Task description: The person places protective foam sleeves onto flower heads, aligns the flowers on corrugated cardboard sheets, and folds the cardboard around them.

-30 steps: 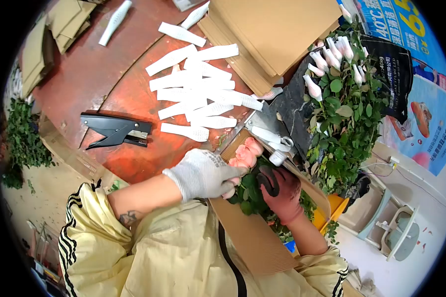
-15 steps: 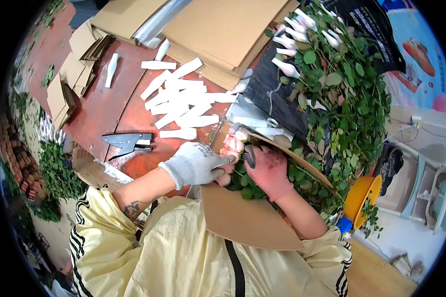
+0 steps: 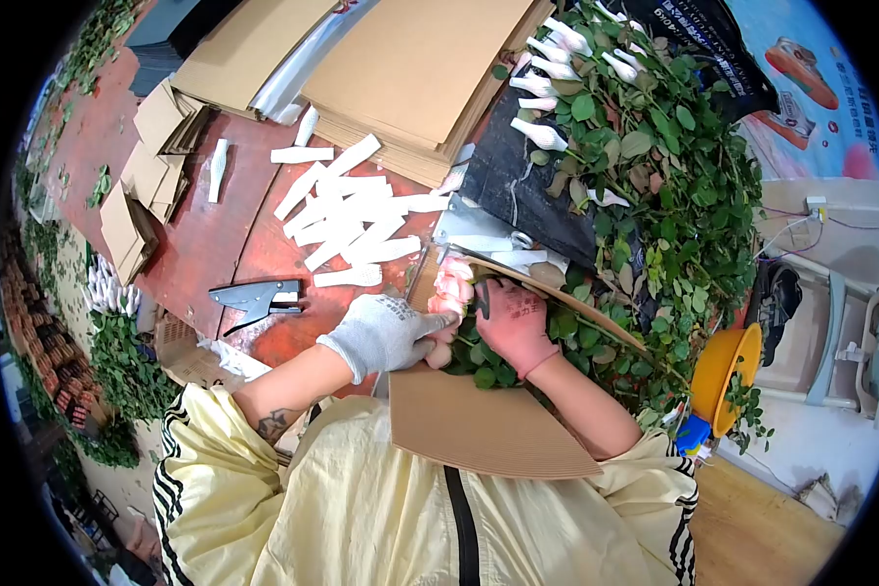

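Note:
Pink roses (image 3: 453, 283) lie in a row on a sheet of corrugated cardboard (image 3: 488, 420), their leafy stems running right. My left hand (image 3: 386, 334), in a grey-white glove, rests against the left side of the blooms, fingers closed around the lower ones. On the stem side, my right hand (image 3: 514, 320) in a red glove has its fingers curled over the leaves just beside the flower heads; what they hold is hidden. A raised cardboard flap (image 3: 566, 301) stands behind the right hand.
White foam net sleeves (image 3: 347, 220) are piled on the red table (image 3: 254, 186). A black stapler (image 3: 259, 295) lies left of my left hand. Cardboard stacks (image 3: 410, 73) are at the back. Netted roses (image 3: 542, 135) with foliage lie right, above a yellow basin (image 3: 728, 381).
The view has turned and shifted, so the table items appear moved. Both hands have stayed at the roses, with the right hand now nearer the flower heads.

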Motion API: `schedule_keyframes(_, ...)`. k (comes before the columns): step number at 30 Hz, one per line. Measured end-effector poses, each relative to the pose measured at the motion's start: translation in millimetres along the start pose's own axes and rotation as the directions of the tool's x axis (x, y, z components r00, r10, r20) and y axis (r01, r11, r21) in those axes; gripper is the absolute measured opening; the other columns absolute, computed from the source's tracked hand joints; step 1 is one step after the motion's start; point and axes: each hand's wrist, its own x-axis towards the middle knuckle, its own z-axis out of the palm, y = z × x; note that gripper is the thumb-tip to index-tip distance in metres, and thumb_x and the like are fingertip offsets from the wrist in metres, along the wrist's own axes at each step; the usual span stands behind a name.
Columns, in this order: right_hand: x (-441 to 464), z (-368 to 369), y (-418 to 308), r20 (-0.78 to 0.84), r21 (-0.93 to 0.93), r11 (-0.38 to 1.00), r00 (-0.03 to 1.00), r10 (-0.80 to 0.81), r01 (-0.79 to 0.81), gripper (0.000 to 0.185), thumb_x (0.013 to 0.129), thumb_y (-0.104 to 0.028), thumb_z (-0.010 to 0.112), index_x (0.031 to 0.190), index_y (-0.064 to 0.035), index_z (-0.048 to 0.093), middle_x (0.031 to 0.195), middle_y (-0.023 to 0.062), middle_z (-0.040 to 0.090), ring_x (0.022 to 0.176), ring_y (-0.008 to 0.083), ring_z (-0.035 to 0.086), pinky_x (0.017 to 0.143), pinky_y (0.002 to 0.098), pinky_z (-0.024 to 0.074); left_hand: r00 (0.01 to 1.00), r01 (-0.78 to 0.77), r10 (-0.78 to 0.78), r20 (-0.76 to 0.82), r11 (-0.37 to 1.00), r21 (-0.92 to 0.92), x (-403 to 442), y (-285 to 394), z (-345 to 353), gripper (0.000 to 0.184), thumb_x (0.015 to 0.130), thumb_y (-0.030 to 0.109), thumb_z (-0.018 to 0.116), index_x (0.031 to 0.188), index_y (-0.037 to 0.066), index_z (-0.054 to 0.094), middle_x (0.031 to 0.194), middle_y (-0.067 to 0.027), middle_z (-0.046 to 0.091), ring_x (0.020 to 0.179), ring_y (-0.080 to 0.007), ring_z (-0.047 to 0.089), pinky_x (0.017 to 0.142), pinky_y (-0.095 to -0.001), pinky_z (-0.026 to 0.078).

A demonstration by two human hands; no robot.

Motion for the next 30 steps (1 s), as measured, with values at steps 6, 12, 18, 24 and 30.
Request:
schedule_keyframes(6, -12, 16, 27, 0.022, 0.429, 0.902, 0.998, 0.05, -0.055, 0.028, 0.076, -0.013, 0.059, 0.103, -0.0063, 0.056, 0.099, 0.0154, 0.06, 0.095, 0.0358, 0.056, 0.082, 0.0436, 0.0446, 0.997, -0.028, 0.03, -0.066, 0.999, 0.031, -3, 3, 0, 0.041, 0.081, 0.035, 0.053, 0.121, 0.031, 0.056, 0.092, -0.0114, 0.065, 0.075, -0.0315, 0.064, 0.063, -0.0424, 0.05)
schedule_keyframes(12, -31, 35, 51, 0.084, 0.693, 0.712, 0.993, 0.078, -0.114, 0.049, 0.074, -0.008, 0.064, 0.121, -0.0044, 0.05, 0.115, 0.0174, 0.055, 0.111, 0.0358, 0.05, 0.095, 0.0411, 0.04, 0.987, -0.103, 0.13, -0.096, 0.962, 0.252, 11, 15, -16, 0.052, 0.078, 0.038, 0.061, 0.125, 0.018, 0.054, 0.113, -0.012, 0.058, 0.103, -0.0286, 0.057, 0.08, -0.043, 0.049)
schedule_keyframes(18, -34, 28, 46, 0.008, 0.764, 0.636, 0.987, 0.16, -0.109, 0.034, 0.077, -0.007, 0.064, 0.109, -0.0012, 0.055, 0.093, 0.0143, 0.061, 0.084, 0.0257, 0.06, 0.08, 0.0306, 0.0467, 0.855, -0.281, 0.399, -0.333, 0.894, 0.348, 28, 8, 1, 0.058, 0.072, 0.032, 0.064, 0.122, 0.005, 0.053, 0.132, -0.0126, 0.047, 0.123, -0.0289, 0.042, 0.103, -0.0432, 0.033)
schedule_keyframes(24, -39, 6, 38, -0.046, 0.708, 0.706, 0.998, 0.047, 0.0, 0.034, 0.076, -0.005, 0.062, 0.109, -0.0042, 0.056, 0.102, 0.0143, 0.061, 0.091, 0.0315, 0.06, 0.079, 0.0353, 0.0481, 0.902, -0.24, 0.333, -0.275, 0.916, 0.32, 31, 15, 6, 0.061, 0.073, 0.036, 0.064, 0.123, 0.002, 0.052, 0.135, -0.0135, 0.044, 0.128, -0.0299, 0.038, 0.11, -0.0447, 0.024)
schedule_keyframes(30, -62, 0, 38, -0.113, 0.498, 0.865, 0.985, 0.132, -0.059, 0.046, 0.076, -0.011, 0.06, 0.121, -0.0097, 0.05, 0.112, 0.0173, 0.057, 0.099, 0.0386, 0.054, 0.084, 0.0447, 0.0444, 0.898, -0.214, 0.338, -0.284, 0.896, 0.39, 34, 11, 8, 0.061, 0.073, 0.042, 0.064, 0.121, 0.006, 0.054, 0.133, -0.0146, 0.043, 0.127, -0.0319, 0.037, 0.108, -0.0465, 0.025)
